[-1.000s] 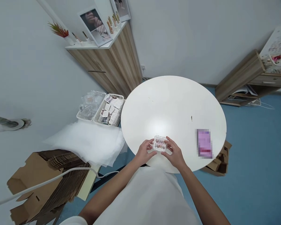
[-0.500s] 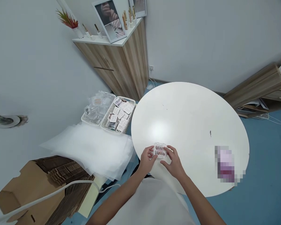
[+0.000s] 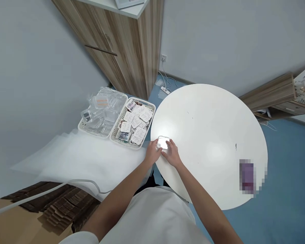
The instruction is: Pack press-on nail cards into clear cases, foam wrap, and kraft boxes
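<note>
A small clear plastic case, bright with glare, lies at the left edge of the round white table. My left hand grips its left side with curled fingers. My right hand presses on its right and front with fingers closed over it. The case's contents are washed out by the reflection.
Two white baskets stand left of the table: one with several small printed cards, one with clear plastic cases. White foam sheets lie below them. Stacked cardboard and a white cable sit bottom left. A blurred purple item lies on the table's right. A wooden cabinet stands behind.
Both hands have carried the case leftward to the table's left edge, nearer the baskets. The view has tilted down and left, and glare now hides the case's coloured contents.
</note>
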### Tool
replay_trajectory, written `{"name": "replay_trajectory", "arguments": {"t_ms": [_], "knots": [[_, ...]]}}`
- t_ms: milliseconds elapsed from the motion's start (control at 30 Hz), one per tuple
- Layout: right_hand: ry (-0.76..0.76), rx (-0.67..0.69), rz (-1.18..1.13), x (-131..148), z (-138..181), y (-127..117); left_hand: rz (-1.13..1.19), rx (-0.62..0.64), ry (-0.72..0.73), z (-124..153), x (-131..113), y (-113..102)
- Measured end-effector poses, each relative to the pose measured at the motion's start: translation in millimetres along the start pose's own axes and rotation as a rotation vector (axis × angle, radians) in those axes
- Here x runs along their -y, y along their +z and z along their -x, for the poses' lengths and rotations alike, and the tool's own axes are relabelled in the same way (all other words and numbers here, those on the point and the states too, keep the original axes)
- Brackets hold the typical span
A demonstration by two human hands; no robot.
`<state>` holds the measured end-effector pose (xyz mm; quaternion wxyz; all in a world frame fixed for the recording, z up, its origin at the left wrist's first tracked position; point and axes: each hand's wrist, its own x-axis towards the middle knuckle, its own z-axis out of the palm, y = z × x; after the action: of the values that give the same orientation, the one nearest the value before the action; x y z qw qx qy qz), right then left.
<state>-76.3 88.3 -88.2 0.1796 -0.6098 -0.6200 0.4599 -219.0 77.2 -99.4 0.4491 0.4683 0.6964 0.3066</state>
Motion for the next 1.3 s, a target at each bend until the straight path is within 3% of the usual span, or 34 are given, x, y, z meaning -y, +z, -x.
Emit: {"name": "replay_trajectory", "arguments": {"t_ms": [133,267,533,833,1000,1167,1300], "knots": [[0.148,-0.119,-0.131,-2,14,9,0.067,0.022,-0.064,7,9,-1],[0.269,-0.152,-0.255,3,18,17,0.142,0.064,-0.1,13,10,2],[0.232,-0.139,-0.294,18,-11,18,0.196,0.044,-0.033,-12,3,-8],[0.171,-0.138,-0.258,18,-3,23,0.164,0.078,0.001,-10,10,-8],[0.165,-0.107,-0.261,12,21,25,0.157,0.049,-0.002,3,14,-3],[0.164,-0.063,-0.294,-9,65,18,0.14,-0.019,0.013,34,17,1],[0.198,0.007,-0.388,-23,93,1,0.195,0.073,-0.06,70,20,-1]]}}
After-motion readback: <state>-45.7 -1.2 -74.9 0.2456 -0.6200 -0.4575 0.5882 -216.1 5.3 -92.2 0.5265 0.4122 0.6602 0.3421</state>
